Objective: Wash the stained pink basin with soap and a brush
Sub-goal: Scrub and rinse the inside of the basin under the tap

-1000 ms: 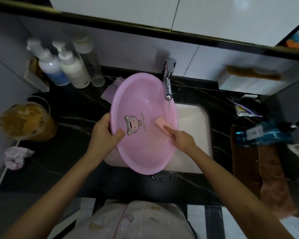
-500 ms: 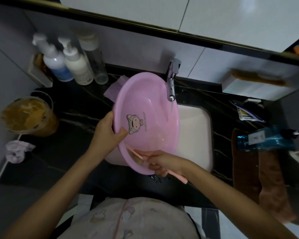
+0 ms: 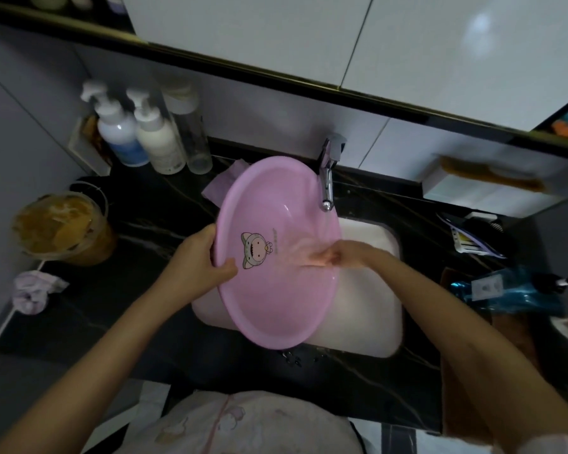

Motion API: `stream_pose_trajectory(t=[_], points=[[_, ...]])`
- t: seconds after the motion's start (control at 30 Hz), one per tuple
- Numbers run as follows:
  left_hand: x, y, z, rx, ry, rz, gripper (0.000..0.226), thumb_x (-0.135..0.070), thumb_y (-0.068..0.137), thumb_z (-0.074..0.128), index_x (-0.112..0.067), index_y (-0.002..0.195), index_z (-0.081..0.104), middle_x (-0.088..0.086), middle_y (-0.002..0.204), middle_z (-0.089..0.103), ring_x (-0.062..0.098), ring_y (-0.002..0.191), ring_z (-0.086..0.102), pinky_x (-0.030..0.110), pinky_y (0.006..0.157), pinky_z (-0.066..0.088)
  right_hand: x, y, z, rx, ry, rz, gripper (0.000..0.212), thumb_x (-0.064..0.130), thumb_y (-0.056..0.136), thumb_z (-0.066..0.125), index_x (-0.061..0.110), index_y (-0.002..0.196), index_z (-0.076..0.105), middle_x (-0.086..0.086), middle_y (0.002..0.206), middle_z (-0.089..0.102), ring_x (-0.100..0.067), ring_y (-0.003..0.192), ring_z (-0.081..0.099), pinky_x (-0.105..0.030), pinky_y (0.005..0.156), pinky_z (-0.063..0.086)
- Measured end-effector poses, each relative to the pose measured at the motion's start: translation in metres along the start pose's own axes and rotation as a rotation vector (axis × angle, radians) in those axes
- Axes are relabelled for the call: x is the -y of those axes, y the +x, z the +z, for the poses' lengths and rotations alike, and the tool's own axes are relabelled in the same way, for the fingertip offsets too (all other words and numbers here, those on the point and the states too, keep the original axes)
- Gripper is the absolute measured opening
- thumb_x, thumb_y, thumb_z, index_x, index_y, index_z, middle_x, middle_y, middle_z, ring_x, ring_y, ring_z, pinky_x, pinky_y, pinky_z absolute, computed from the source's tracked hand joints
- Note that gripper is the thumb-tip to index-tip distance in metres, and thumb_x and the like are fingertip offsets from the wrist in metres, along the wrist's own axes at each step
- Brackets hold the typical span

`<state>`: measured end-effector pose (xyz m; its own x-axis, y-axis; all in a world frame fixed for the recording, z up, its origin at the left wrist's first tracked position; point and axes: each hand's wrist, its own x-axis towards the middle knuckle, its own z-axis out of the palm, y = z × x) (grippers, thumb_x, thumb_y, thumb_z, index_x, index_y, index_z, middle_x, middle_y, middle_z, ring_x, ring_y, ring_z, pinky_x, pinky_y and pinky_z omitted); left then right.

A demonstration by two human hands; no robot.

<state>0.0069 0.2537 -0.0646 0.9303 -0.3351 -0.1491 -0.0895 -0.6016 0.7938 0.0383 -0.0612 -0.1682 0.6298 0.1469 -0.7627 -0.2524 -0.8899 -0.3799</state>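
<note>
The pink basin (image 3: 276, 306), with a cartoon animal printed inside, is tilted over the white sink (image 3: 374, 309). My left hand (image 3: 200, 257) grips its left rim, thumb inside. My right hand (image 3: 345, 255) holds the pink brush (image 3: 304, 255) against the basin's inner wall; the brush is blurred by motion. The chrome tap (image 3: 327, 185) stands above the basin's upper right rim, and water runs from it.
Three bottles (image 3: 151, 139) stand at the back left of the black counter (image 3: 138, 257). A bucket of brownish stuff (image 3: 59, 224) and a crumpled cloth (image 3: 33, 290) lie at the left. A blue bottle (image 3: 505, 290) lies on a brown towel (image 3: 466, 388) at the right.
My right hand moved the brush from the basin's lower rim up to the middle of the inner wall. My left hand kept its grip on the rim.
</note>
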Motion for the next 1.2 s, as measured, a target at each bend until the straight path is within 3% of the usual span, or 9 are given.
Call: stream_pose_trajectory(t=[0.07, 0.17, 0.27, 0.57, 0.73, 0.87, 0.97, 1.1, 1.2], points=[[-0.001, 0.001, -0.001, 0.004, 0.044, -0.010, 0.050, -0.012, 0.078, 0.070, -0.015, 0.123, 0.048, -0.018, 0.094, 0.051, -0.004, 0.083, 0.052, 0.006, 0.061, 0.038, 0.006, 0.002, -0.023, -0.121, -0.208, 0.006, 0.039, 0.057, 0.087, 0.052, 0.034, 0.116, 0.065, 0.008, 0.117, 0.062, -0.018, 0.108, 0.057, -0.028, 0.092, 0.043], [-0.001, 0.001, 0.000, 0.004, 0.061, -0.027, 0.051, -0.013, 0.078, 0.071, -0.014, 0.123, 0.049, -0.008, 0.103, 0.055, 0.007, 0.091, 0.056, 0.008, 0.065, 0.039, 0.014, 0.001, -0.049, -0.383, -0.758, -0.094, 0.030, 0.031, 0.096, 0.042, 0.029, 0.120, 0.060, -0.004, 0.115, 0.063, -0.026, 0.103, 0.060, -0.033, 0.083, 0.046], [-0.001, -0.001, 0.002, -0.025, 0.057, -0.025, 0.051, -0.012, 0.078, 0.071, -0.014, 0.123, 0.049, -0.008, 0.102, 0.054, 0.005, 0.090, 0.055, 0.007, 0.064, 0.039, 0.018, -0.007, -0.055, -0.574, -0.811, -0.174, 0.038, 0.022, 0.098, 0.040, 0.029, 0.134, 0.048, -0.011, 0.109, 0.062, -0.032, 0.096, 0.062, -0.036, 0.069, 0.045], [0.000, 0.001, 0.001, -0.039, 0.014, -0.028, 0.047, -0.012, 0.078, 0.071, -0.014, 0.121, 0.051, -0.010, 0.099, 0.055, -0.005, 0.083, 0.052, 0.007, 0.062, 0.041, -0.007, -0.040, 0.045, -0.270, -0.125, 0.087, 0.045, 0.053, 0.098, 0.028, 0.046, 0.142, 0.032, -0.010, 0.131, 0.052, -0.030, 0.113, 0.056, -0.031, 0.085, 0.043], [0.004, 0.001, 0.003, -0.051, 0.026, -0.012, 0.039, -0.015, 0.079, 0.070, -0.014, 0.115, 0.053, -0.005, 0.099, 0.059, 0.003, 0.085, 0.057, 0.013, 0.065, 0.047, -0.002, -0.074, 0.068, 0.024, 0.155, 0.058, 0.069, 0.016, 0.089, 0.058, 0.030, 0.148, 0.025, 0.000, 0.122, 0.046, -0.009, 0.068, 0.052, -0.012, 0.042, 0.039], [0.005, -0.001, 0.006, -0.089, 0.021, -0.030, 0.027, -0.016, 0.083, 0.065, -0.009, 0.103, 0.050, 0.000, 0.091, 0.057, 0.009, 0.079, 0.057, 0.020, 0.062, 0.049, -0.005, -0.085, 0.085, -0.329, 0.255, 0.213, 0.059, 0.020, 0.090, 0.058, 0.009, 0.141, 0.031, -0.006, 0.105, 0.056, -0.012, 0.075, 0.056, -0.009, 0.053, 0.042], [0.001, -0.002, 0.009, -0.100, -0.021, -0.044, 0.020, -0.014, 0.089, 0.057, -0.008, 0.099, 0.041, -0.004, 0.084, 0.051, 0.007, 0.073, 0.054, 0.016, 0.055, 0.043, -0.004, -0.080, 0.096, -0.539, 0.397, 0.423, 0.035, 0.026, 0.097, 0.044, -0.001, 0.117, 0.054, -0.012, 0.097, 0.061, -0.022, 0.078, 0.056, -0.031, 0.071, 0.051], [-0.005, -0.003, 0.012, -0.109, -0.061, -0.016, 0.016, -0.010, 0.093, 0.050, -0.009, 0.098, 0.035, -0.008, 0.078, 0.044, 0.000, 0.066, 0.046, 0.010, 0.048, 0.038, 0.012, -0.074, 0.105, -0.373, 0.970, 0.397, 0.037, 0.040, 0.095, 0.049, 0.006, 0.110, 0.049, -0.012, 0.089, 0.063, -0.013, 0.054, 0.047, -0.020, 0.047, 0.042], [-0.004, -0.002, 0.012, -0.110, -0.120, -0.039, 0.014, -0.007, 0.093, 0.048, -0.009, 0.100, 0.035, -0.009, 0.079, 0.043, 0.000, 0.067, 0.045, 0.011, 0.050, 0.036, 0.013, -0.072, 0.111, -0.430, 1.074, 0.362, 0.035, 0.026, 0.093, 0.055, 0.001, 0.118, 0.051, -0.014, 0.088, 0.063, -0.010, 0.045, 0.040, -0.016, 0.038, 0.035]])
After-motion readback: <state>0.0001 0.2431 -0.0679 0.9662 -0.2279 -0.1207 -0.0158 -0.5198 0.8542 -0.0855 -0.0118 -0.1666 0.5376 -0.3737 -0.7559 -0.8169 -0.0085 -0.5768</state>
